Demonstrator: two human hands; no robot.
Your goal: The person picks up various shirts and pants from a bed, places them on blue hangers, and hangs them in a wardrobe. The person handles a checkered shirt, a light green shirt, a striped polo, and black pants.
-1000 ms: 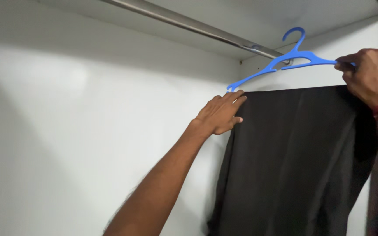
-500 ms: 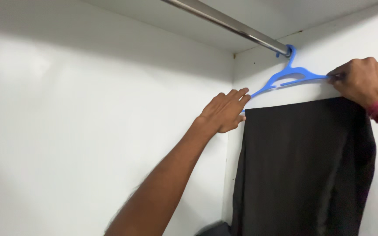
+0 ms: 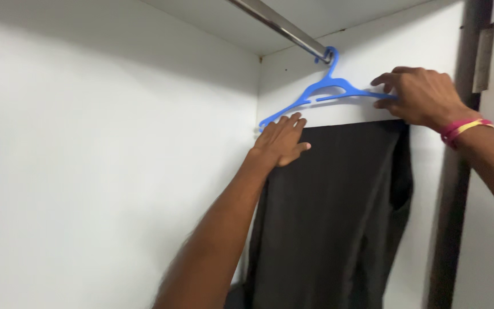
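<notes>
You see a metal rail (image 3: 281, 26) running across the top of the frame, white wardrobe walls (image 3: 98, 171) filling the left, and a dark door edge (image 3: 458, 189) with a hinge (image 3: 482, 57) at the right.

This is the inside of a home wardrobe or closet: plain white walls (image 3: 98, 143) close in at nine o'clock and behind, meeting in a corner near twelve o'clock. A metal hanging rail (image 3: 281, 26) runs under the white top panel toward one o'clock, and a blue plastic hanger (image 3: 321, 91) hooked on it carries a dark folded garment (image 3: 338, 212) that drops toward five o'clock. At three o'clock stands a dark door frame (image 3: 458, 189) with a metal hinge plate (image 3: 483, 57).
</notes>
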